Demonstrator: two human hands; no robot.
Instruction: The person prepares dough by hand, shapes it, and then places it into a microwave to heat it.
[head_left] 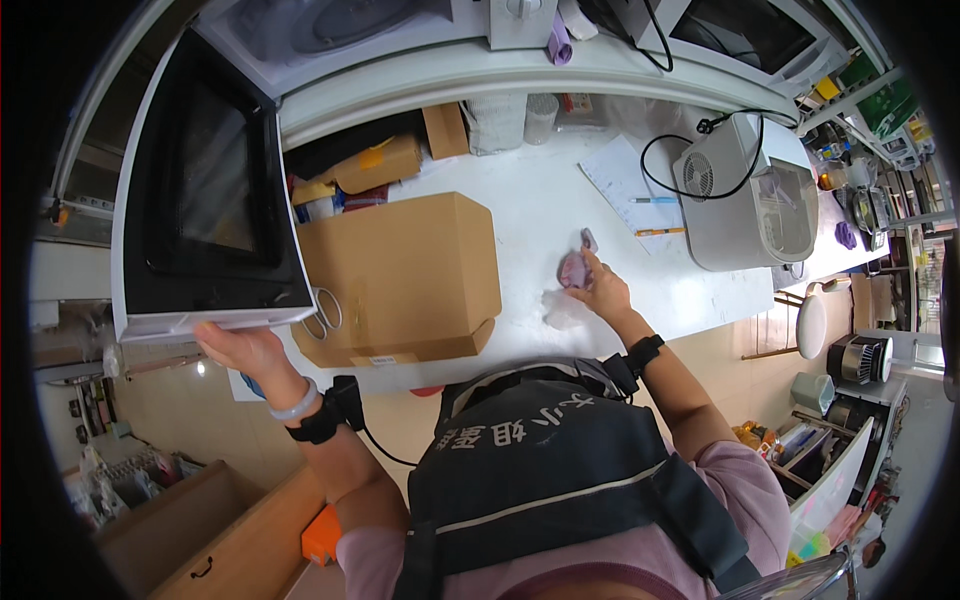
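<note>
A microwave door (215, 190) with a dark window and white frame hangs swung open at the far left. My left hand (245, 350) grips its near lower edge; some of the fingers are hidden behind the frame. At the top left, the white microwave's glass turntable (345, 25) shows inside the open cavity. On the white table (530, 210), my right hand (603, 292) is closed on a crumpled pinkish-purple cloth (574, 270). A thin, clear plastic piece (570, 310) lies just beneath that hand.
A brown cardboard box (400, 275) stands left of centre, with white-handled scissors (325, 313) at its left edge. Paper (625, 185) with two pens lies right of centre. Beyond it is a white appliance (745, 200) with a black cord. A raised shelf (430, 90) spans the back.
</note>
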